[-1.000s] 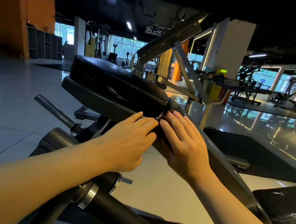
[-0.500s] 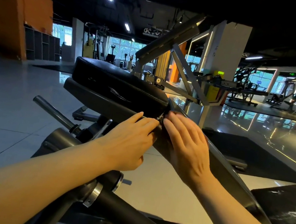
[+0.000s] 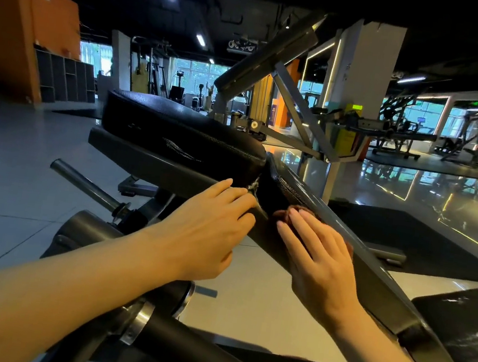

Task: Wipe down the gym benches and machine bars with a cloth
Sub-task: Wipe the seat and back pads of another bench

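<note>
1. A dim gym hall with a glossy grey floor (image 3: 14, 169), strip lights overhead, an orange wall with dark cubby shelves (image 3: 62, 78) at nine o'clock, and more machines (image 3: 395, 134) by the windows at two o'clock.
2. In the middle stands a machine with a black padded bench (image 3: 177, 133) on a grey steel frame; the pad's cover is torn at its near corner, pale stuffing showing.
3. A grey frame bar (image 3: 373, 259) slopes from that corner down toward four o'clock.
4. The left hand (image 3: 209, 231) rests on the frame at the torn corner, its fingers (image 3: 236, 194) lightly bent, the tips against the pad's edge; it grips nothing I can see.
5. The right hand (image 3: 318, 258) lies flat on the sloping bar, fingers straight and spread a little, pressing a brown cloth (image 3: 288, 211) onto the metal. The cloth peeks out past the fingertips, just beside the torn corner.
6. A bare steel peg (image 3: 85, 183) juts toward nine o'clock, and a thick black roller (image 3: 193, 354) crosses at six o'clock.
7. Another worn black pad (image 3: 468, 323) sits at four o'clock.
</note>
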`<state>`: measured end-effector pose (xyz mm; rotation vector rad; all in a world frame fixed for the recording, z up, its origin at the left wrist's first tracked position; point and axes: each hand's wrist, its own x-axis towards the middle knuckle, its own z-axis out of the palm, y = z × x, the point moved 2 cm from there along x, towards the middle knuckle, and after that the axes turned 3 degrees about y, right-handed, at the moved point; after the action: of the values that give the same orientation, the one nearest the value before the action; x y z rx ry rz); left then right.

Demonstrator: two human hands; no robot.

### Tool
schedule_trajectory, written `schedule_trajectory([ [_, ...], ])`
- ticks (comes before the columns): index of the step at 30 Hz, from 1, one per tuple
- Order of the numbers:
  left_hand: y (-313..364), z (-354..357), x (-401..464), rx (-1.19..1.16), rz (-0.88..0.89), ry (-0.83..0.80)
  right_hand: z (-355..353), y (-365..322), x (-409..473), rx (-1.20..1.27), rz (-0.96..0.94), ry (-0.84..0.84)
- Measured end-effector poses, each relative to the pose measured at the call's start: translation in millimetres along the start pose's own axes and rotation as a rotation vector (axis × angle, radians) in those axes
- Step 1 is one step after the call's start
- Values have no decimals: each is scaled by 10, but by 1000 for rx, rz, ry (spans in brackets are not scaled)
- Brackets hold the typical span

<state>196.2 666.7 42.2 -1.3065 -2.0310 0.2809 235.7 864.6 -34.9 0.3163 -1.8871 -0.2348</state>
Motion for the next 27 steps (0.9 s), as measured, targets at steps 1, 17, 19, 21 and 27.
schedule_trajectory([
  [1,-1,4,3,-5,-2,10,-23,-11,-3,2,15,36],
  [17,0,61,-13,26,58,70,76,63,47,-60,-129,-2],
  [19,6,81,-18,26,64,68,-8,116,-164,-63,-118,-21],
  [21,0,102,-12,41,63,47,-89,127,-194,-49,-89,4],
  [27,18,128,29,58,80,18,-22,-24,315,-41,-151,83],
])
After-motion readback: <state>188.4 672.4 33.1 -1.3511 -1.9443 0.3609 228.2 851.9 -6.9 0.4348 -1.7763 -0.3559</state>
